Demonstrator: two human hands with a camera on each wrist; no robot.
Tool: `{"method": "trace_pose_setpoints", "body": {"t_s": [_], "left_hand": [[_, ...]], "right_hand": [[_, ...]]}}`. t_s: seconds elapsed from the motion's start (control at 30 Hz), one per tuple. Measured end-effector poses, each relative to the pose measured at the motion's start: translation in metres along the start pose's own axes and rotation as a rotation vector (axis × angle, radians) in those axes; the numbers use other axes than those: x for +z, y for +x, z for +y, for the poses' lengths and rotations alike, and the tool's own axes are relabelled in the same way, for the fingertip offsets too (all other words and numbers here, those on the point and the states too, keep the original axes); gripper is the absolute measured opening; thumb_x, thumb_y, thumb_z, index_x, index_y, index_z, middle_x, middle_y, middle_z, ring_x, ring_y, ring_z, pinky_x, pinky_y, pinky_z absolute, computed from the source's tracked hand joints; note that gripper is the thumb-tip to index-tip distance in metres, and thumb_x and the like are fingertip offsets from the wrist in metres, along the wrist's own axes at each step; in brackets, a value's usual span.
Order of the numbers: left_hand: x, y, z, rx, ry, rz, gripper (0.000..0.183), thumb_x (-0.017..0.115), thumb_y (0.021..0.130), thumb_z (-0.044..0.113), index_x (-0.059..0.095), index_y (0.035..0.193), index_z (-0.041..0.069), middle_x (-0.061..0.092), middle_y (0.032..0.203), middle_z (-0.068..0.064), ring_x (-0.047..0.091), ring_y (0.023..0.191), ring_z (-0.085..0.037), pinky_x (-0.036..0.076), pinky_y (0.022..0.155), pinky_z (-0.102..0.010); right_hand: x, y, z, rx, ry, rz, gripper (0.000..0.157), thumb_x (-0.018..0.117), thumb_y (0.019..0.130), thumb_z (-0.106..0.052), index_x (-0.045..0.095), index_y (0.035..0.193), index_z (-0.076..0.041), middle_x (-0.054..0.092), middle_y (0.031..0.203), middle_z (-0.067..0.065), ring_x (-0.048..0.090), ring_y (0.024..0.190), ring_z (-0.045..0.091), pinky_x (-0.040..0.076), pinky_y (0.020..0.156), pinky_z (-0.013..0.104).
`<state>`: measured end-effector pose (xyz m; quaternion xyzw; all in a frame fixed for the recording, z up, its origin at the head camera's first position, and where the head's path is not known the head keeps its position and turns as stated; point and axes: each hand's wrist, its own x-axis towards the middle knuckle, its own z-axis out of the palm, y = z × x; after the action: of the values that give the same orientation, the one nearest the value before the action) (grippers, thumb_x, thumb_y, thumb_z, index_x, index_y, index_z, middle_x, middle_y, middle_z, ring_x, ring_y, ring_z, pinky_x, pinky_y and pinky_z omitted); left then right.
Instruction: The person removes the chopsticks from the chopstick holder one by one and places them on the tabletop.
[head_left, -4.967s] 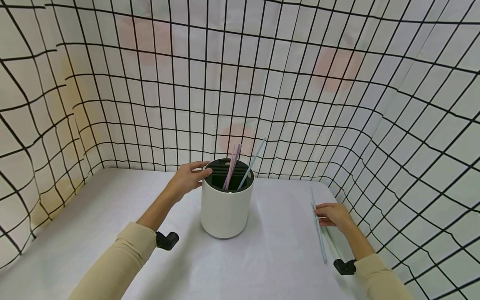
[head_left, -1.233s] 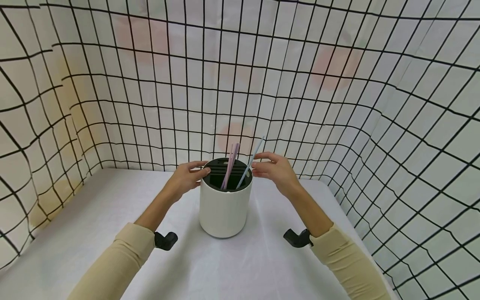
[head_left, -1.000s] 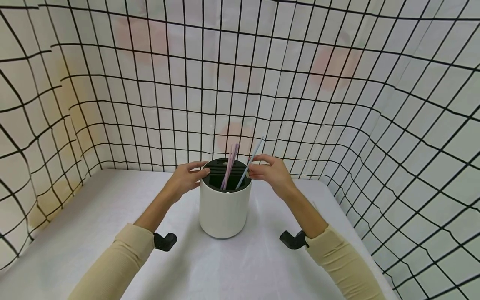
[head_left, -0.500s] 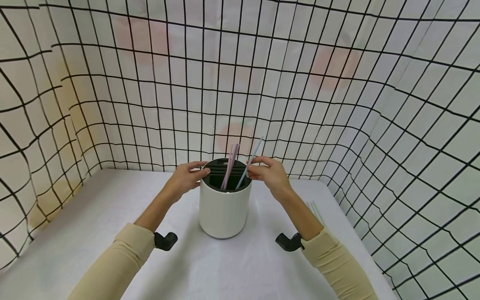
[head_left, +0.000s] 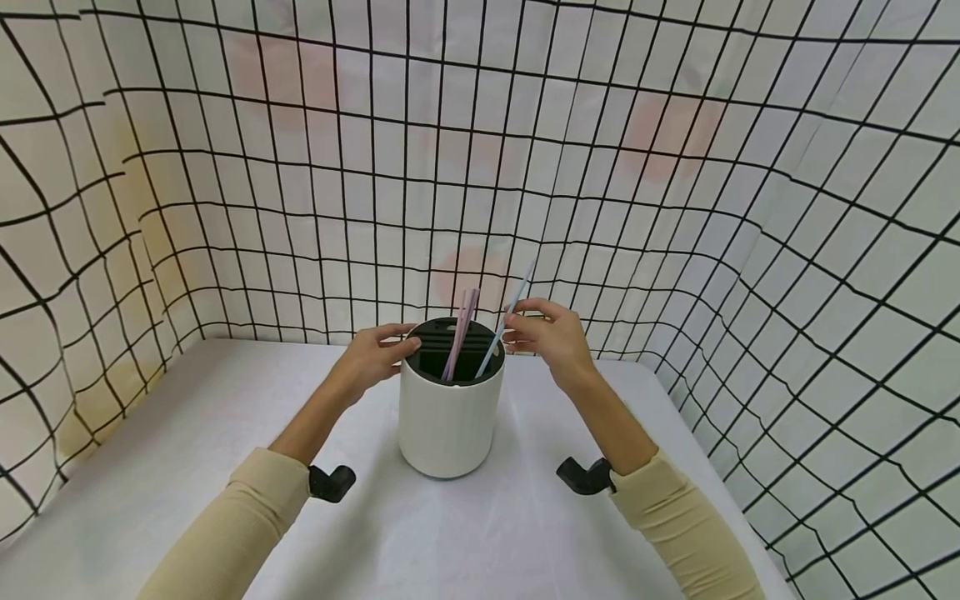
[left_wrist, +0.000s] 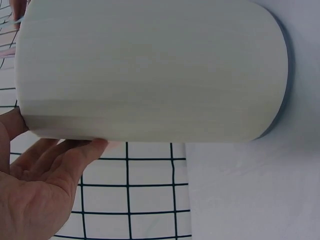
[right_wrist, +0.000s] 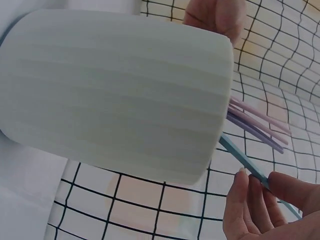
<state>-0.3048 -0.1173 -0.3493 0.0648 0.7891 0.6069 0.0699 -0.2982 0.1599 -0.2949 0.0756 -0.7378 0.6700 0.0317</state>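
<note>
Left hand (head_left: 372,350) grips the rim of the white utensil holder (head_left: 450,429), which stands between the hands. Right hand (head_left: 553,337) pinches a light-blue straw (right_wrist: 244,161), its lower end inside the holder. Straw judged light, stiffish, smooth; best held mid-shaft. Only the head view shows the black slotted insert (head_left: 433,341).

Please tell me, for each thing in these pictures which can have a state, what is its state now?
White container: upright, on the white surface
Black insert: fitted in the top
Pink and purple straws: standing inside, leaning
Blue straw: tilted, lower end inside, pinched
Left hand: gripping the container's rim
Right hand: pinching the blue straw
</note>
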Motion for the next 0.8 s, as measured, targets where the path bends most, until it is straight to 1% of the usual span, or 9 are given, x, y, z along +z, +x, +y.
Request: {"method": "trace_pose_setpoints", "body": {"t_s": [0.07, 0.13, 0.23, 0.4, 0.53, 0.6, 0.8], "left_hand": [[0.000, 0.000, 0.000, 0.001, 0.000, 0.000, 0.055, 0.061, 0.103, 0.031, 0.046, 0.154, 0.014, 0.053, 0.150, -0.017, 0.052, 0.139, -0.032, 0.048, 0.113, -0.046], [0.000, 0.000, 0.000, 0.002, 0.001, 0.002, 0.056, 0.062, 0.103, 0.032, 0.046, 0.154, 0.014, 0.053, 0.150, -0.017, 0.052, 0.139, -0.032, 0.048, 0.113, -0.046], [0.000, 0.000, 0.000, -0.001, 0.000, 0.003, 0.056, 0.062, 0.103, 0.031, 0.046, 0.154, 0.014, 0.053, 0.150, -0.017, 0.053, 0.139, -0.032, 0.048, 0.113, -0.046], [0.000, -0.001, 0.001, -0.006, -0.002, 0.002, 0.056, 0.062, 0.103, 0.031, 0.045, 0.154, 0.013, 0.053, 0.150, -0.017, 0.053, 0.138, -0.032, 0.048, 0.113, -0.046], [0.000, 0.000, 0.001, -0.002, 0.000, -0.002, 0.056, 0.062, 0.103, 0.031, 0.045, 0.154, 0.013, 0.052, 0.151, -0.018, 0.052, 0.139, -0.033, 0.048, 0.113, -0.047], [0.000, 0.000, 0.001, -0.001, 0.002, -0.003, 0.055, 0.061, 0.103, 0.031, 0.046, 0.154, 0.014, 0.052, 0.151, -0.017, 0.052, 0.139, -0.033, 0.048, 0.113, -0.047], [-0.001, 0.001, 0.000, -0.006, 0.002, -0.005, 0.055, 0.061, 0.104, 0.031, 0.046, 0.154, 0.014, 0.052, 0.151, -0.017, 0.052, 0.140, -0.032, 0.048, 0.113, -0.047]], "right_hand": [[-0.002, 0.000, -0.005, -0.011, -0.006, 0.001, 0.028, 0.073, 0.094, -0.009, 0.066, 0.118, 0.004, 0.075, 0.096, 0.011, 0.074, 0.078, 0.017, 0.066, 0.076, 0.032], [-0.005, 0.000, -0.011, -0.021, -0.009, 0.002, 0.028, 0.073, 0.093, -0.009, 0.066, 0.117, 0.004, 0.074, 0.092, 0.006, 0.075, 0.078, 0.018, 0.066, 0.076, 0.032], [-0.010, 0.000, -0.019, -0.038, -0.005, 0.007, 0.030, 0.074, 0.093, -0.009, 0.065, 0.118, 0.006, 0.074, 0.091, 0.004, 0.075, 0.080, 0.020, 0.066, 0.076, 0.033], [-0.022, -0.002, -0.039, -0.071, 0.018, 0.030, 0.030, 0.074, 0.094, -0.010, 0.065, 0.118, 0.004, 0.075, 0.097, 0.009, 0.076, 0.082, 0.022, 0.066, 0.076, 0.033], [-0.034, -0.004, -0.058, -0.108, 0.035, 0.063, 0.028, 0.075, 0.093, -0.011, 0.066, 0.116, 0.002, 0.075, 0.099, 0.007, 0.076, 0.079, 0.020, 0.066, 0.076, 0.032], [-0.040, -0.006, -0.067, -0.126, 0.037, 0.079, 0.028, 0.075, 0.093, -0.012, 0.066, 0.116, 0.001, 0.075, 0.102, 0.006, 0.076, 0.080, 0.020, 0.066, 0.076, 0.032], [-0.060, -0.010, -0.089, -0.166, 0.018, 0.102, 0.034, 0.078, 0.092, -0.018, 0.066, 0.118, 0.001, 0.073, 0.106, 0.008, 0.076, 0.084, 0.020, 0.065, 0.081, 0.032]]}}
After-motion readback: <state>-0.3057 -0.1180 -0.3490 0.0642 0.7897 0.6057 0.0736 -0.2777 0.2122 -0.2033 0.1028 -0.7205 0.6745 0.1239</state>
